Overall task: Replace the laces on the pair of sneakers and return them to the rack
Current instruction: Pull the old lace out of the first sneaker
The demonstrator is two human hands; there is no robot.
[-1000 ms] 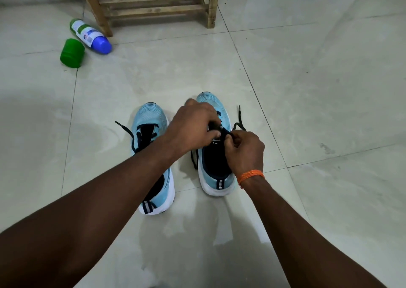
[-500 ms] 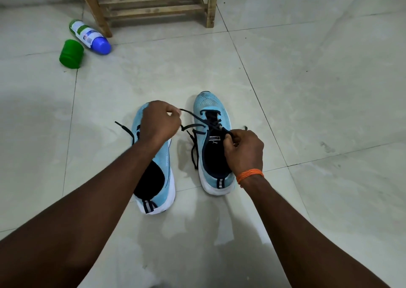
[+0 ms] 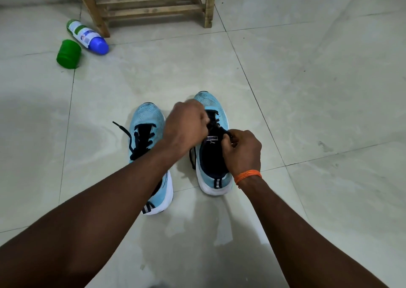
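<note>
The left hand (image 3: 186,125) is coming back in over the right sneaker (image 3: 216,182), having been drawn out to the side above the left sneaker (image 3: 147,116) half a second ago with the black lace (image 3: 212,120) stretched taut between the two hands. Now its fingers are curling down at the upper eyelets, apparently pinching the lace there, though the back of the hand is hiding the exact grip. The right hand (image 3: 242,150) is staying where it was, beside the tongue, its fingers pinching the other run of the lace. That pull-and-return is suggesting one crossing has just been tightened and the next threading or the knot is being set up. A slack loop is hanging down the shoe's inner side. Both sneakers are standing side by side on the floor (image 3: 307,112), the left one already laced but with its ends lying loose, and the wooden rack (image 3: 153,9) is waiting well beyond them, so the return is still to come.
</note>
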